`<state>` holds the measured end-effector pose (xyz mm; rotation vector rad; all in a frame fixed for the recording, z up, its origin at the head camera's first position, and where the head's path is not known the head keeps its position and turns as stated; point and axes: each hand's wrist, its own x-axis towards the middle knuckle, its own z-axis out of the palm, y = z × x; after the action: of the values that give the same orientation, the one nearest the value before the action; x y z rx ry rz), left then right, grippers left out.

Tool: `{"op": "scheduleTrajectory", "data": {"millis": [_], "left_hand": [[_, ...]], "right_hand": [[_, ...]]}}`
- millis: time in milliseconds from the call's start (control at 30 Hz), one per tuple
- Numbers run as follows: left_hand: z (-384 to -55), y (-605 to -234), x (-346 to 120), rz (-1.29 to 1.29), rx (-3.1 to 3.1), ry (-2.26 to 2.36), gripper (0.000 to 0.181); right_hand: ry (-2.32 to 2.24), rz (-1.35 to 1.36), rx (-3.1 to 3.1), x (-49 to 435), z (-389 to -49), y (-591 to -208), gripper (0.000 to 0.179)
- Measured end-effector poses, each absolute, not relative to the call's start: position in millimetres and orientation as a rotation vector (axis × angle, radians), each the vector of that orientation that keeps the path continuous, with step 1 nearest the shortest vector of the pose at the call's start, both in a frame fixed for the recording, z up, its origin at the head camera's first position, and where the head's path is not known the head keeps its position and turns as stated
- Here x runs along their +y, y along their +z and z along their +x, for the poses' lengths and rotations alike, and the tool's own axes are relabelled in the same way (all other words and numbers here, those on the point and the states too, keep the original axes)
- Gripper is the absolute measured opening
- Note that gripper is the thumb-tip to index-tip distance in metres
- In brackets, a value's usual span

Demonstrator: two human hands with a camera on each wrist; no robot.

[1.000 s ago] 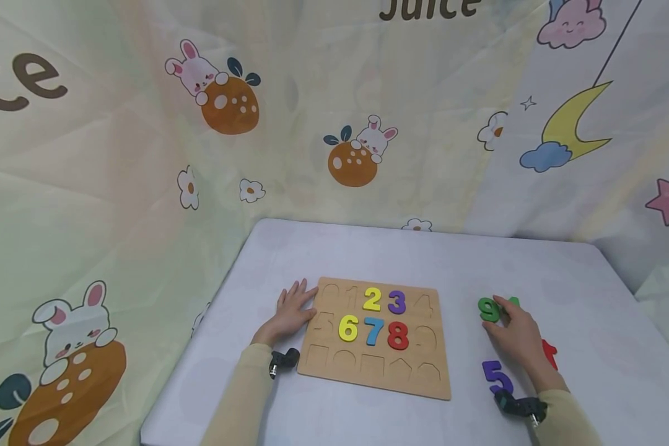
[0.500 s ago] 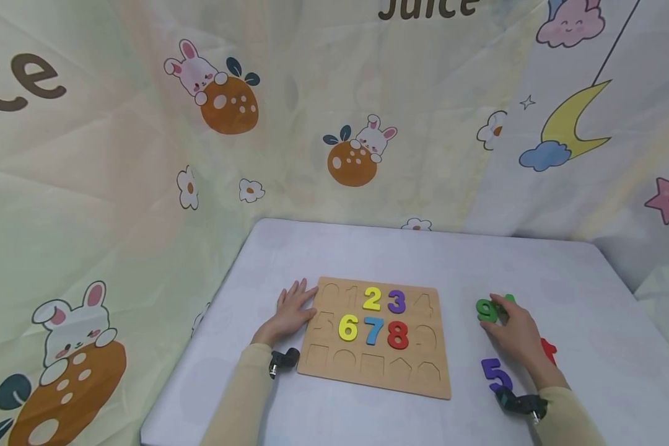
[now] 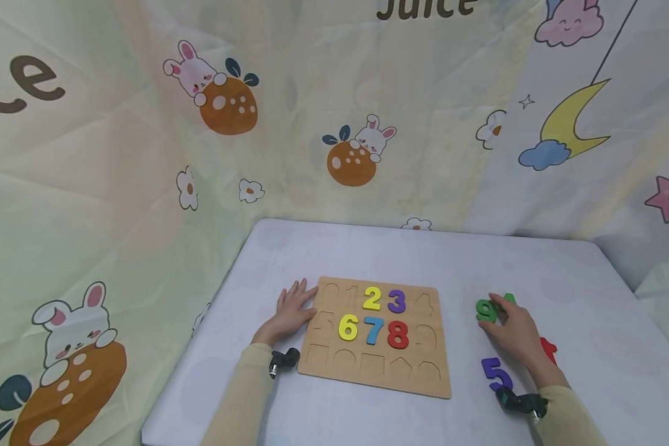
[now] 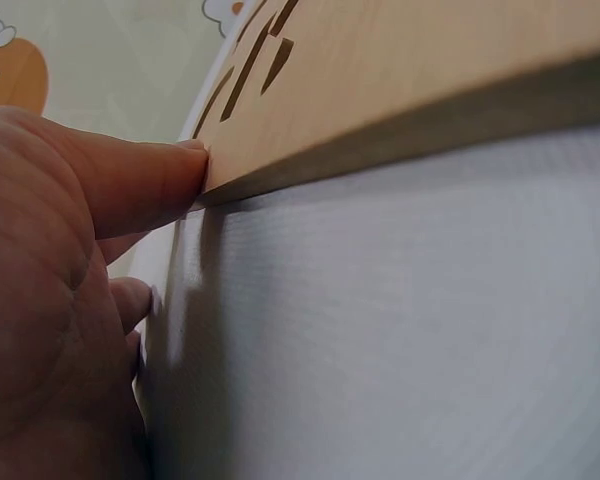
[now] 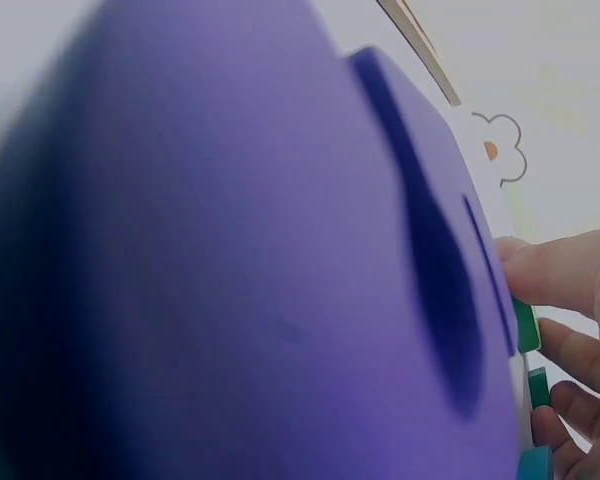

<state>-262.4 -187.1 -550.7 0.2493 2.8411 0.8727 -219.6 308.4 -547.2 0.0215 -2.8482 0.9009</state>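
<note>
My left hand (image 3: 286, 313) lies beside the wooden number board (image 3: 362, 381) with its fingers spread, touching the board's left edge. In the left wrist view the thumb (image 4: 155, 180) presses on the board's side near a corner. To the right of the board, my right hand (image 3: 515, 331) pinches a green number 9 (image 3: 485, 311) between thumb and index finger. A second green piece (image 3: 510, 298) shows partly behind that hand. The purple number 5 (image 3: 496, 371) lies below it and fills much of the right wrist view. A red piece (image 3: 549, 350) is half hidden by the wrist.
Set in the board are a yellow 2 (image 3: 372, 299), purple 3 (image 3: 397, 302), yellow 6 (image 3: 348, 327), blue 7 (image 3: 374, 331) and red 8 (image 3: 398, 335), among bare outlined recesses. A teal piece (image 5: 536, 464) shows at the bottom of the right wrist view. Printed cloth (image 3: 290, 148) hangs behind the white table (image 3: 451, 254).
My right hand and the green 9 have shifted very slightly to the left. The left hand and the board keep their places.
</note>
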Motion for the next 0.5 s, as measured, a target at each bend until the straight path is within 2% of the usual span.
{"op": "scheduleTrajectory", "data": {"millis": [500], "left_hand": [[-260,-549,-187,0.255,2.833,0.891,0.056]], "right_hand": [[0.902,0.009,-2.845,293,-213,-533,0.071]]}}
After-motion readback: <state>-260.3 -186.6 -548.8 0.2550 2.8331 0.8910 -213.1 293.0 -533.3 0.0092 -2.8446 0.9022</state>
